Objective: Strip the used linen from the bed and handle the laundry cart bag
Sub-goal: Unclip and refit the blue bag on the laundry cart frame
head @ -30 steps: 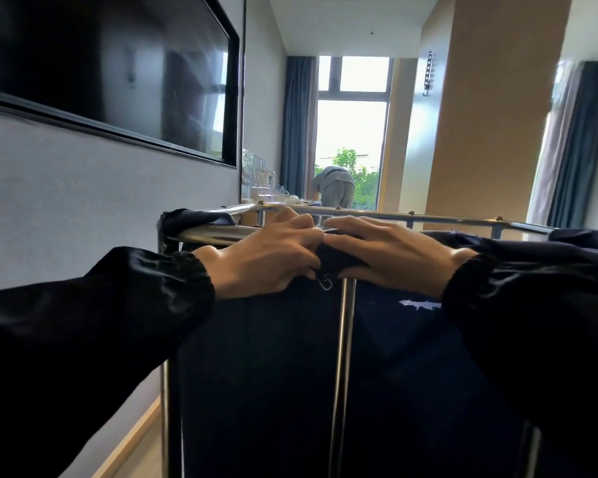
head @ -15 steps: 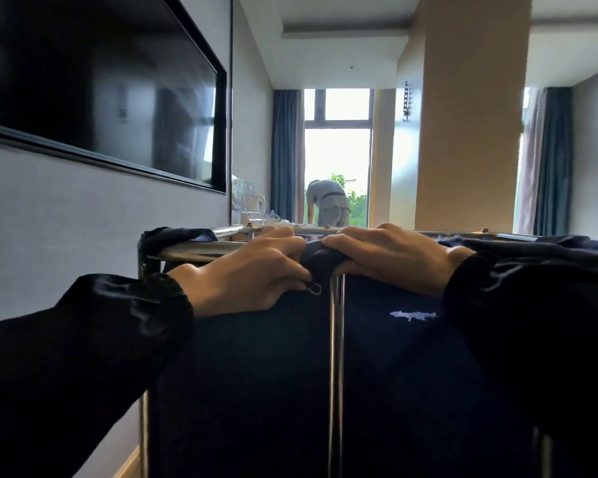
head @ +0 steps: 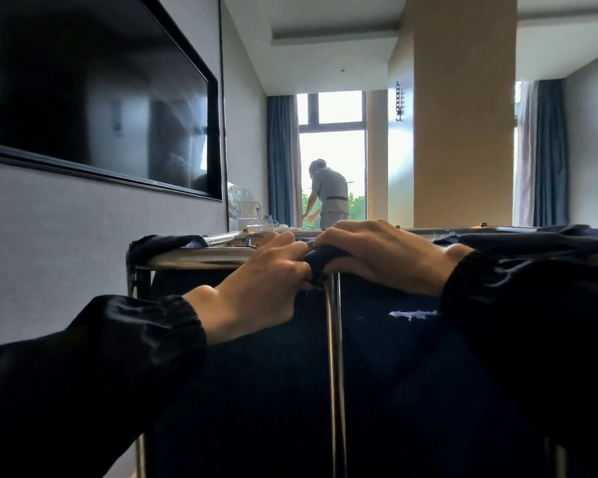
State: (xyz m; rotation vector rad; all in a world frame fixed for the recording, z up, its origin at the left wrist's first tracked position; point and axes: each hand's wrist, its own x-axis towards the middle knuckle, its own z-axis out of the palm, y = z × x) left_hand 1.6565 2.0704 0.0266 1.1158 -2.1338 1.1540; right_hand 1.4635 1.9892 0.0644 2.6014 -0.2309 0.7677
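**Dark bag cloth pinched at the cart rail by both hands**

Dark navy cloth of the laundry bag (head: 411,374) is hung inside a chrome cart frame (head: 201,258), and a fold of its top edge (head: 320,258) is draped over the rail where an upright post (head: 335,357) meets it. The left hand (head: 259,291) is closed in a tight grip on that fold, fingers curled down over it. The right hand (head: 384,257) is laid over the same fold from the other side, fingers bent and pressed onto the cloth and rail, the grip nearly closed. The two hands are touching at the fingertips. Black sleeves (head: 128,357) are seen on both arms. A television (head: 94,88) is mounted on the wall at the left.

Compared with half a second earlier, both grips are unchanged on the same fold. A second person (head: 328,194) at the far window, bent forward earlier, is now seen more upright.
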